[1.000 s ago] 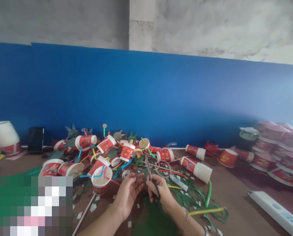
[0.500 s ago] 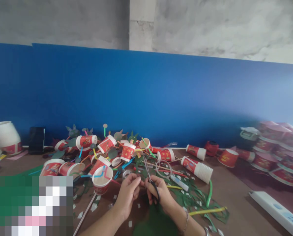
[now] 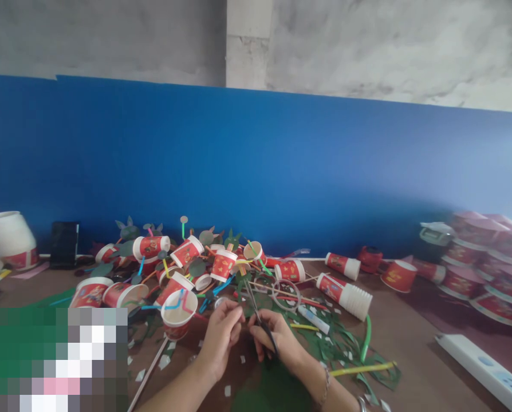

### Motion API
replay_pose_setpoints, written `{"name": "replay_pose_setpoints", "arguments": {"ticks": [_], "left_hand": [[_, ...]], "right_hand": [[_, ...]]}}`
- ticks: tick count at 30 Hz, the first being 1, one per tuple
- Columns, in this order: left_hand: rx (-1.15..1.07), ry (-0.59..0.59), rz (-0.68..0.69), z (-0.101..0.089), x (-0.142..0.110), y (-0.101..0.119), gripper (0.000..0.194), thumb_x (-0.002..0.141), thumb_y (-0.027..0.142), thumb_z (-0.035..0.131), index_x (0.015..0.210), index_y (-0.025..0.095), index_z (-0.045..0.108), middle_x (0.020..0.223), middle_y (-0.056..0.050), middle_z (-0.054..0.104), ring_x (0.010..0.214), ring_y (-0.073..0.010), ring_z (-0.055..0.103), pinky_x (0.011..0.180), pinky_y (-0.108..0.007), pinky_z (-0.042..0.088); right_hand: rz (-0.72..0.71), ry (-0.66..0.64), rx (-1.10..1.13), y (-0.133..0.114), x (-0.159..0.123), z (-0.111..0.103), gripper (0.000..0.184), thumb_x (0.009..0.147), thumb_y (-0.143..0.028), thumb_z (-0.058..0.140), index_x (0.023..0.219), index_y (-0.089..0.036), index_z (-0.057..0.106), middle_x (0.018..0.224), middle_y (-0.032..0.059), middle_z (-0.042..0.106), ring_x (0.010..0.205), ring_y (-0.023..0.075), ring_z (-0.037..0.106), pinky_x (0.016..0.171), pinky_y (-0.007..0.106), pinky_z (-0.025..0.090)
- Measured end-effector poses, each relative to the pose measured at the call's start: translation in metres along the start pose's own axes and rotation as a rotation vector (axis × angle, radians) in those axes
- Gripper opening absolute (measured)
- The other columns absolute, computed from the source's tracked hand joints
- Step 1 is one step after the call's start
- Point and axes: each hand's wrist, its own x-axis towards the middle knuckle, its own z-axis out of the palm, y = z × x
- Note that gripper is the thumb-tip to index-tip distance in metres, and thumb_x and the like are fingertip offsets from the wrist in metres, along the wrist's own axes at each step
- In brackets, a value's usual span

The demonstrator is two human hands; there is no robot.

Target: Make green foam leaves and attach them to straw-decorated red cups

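In the middle of the table my right hand (image 3: 274,336) grips a pair of scissors (image 3: 253,301) with dark handles, its blades pointing up and away from me. Close by on the left, my left hand (image 3: 224,336) is closed, thumb against the fingers; whatever it may pinch is too small to make out. A small gap separates the two hands. Beneath them lies a piece of green paper (image 3: 267,392). A red and white paper cup (image 3: 178,313) with bent straws in it stands left of my left hand.
A heap of red paper cups (image 3: 224,264) with straws and paper discs spreads behind my hands. To the right lie nested cups (image 3: 346,296), a glue tube (image 3: 314,319), a tape ring (image 3: 286,294) and green scraps. A power strip (image 3: 488,366) and stacked cups (image 3: 462,280) are far right.
My hands have drawn slightly apart, the left one moving a little left. The scissors have tilted further to the left in my right hand.
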Motion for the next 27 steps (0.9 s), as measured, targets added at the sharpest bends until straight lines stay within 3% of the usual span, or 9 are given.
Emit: {"name": "replay_pose_setpoints", "arguments": {"ticks": [15, 27], "left_hand": [[0.020, -0.007, 0.024, -0.0034, 0.0022, -0.0043, 0.025, 0.069, 0.032, 0.064, 0.064, 0.017, 0.045, 0.053, 0.008, 0.044, 0.036, 0.0002, 0.022, 0.038, -0.017, 0.013], [0.027, -0.005, 0.013, -0.0032, 0.0014, -0.0029, 0.025, 0.067, 0.032, 0.064, 0.063, 0.017, 0.044, 0.052, 0.008, 0.044, 0.037, 0.0002, 0.022, 0.038, -0.017, 0.014]], "right_hand": [[-0.010, -0.057, -0.038, 0.0008, -0.0030, 0.0030, 0.024, 0.067, -0.035, 0.066, 0.072, -0.015, 0.053, 0.045, -0.0062, 0.051, 0.037, 0.0078, 0.046, 0.039, 0.019, 0.040], [-0.011, -0.059, -0.061, 0.0019, -0.0027, 0.0023, 0.020, 0.068, -0.032, 0.064, 0.070, -0.016, 0.052, 0.044, -0.0069, 0.051, 0.035, 0.0074, 0.046, 0.036, 0.017, 0.040]]}}
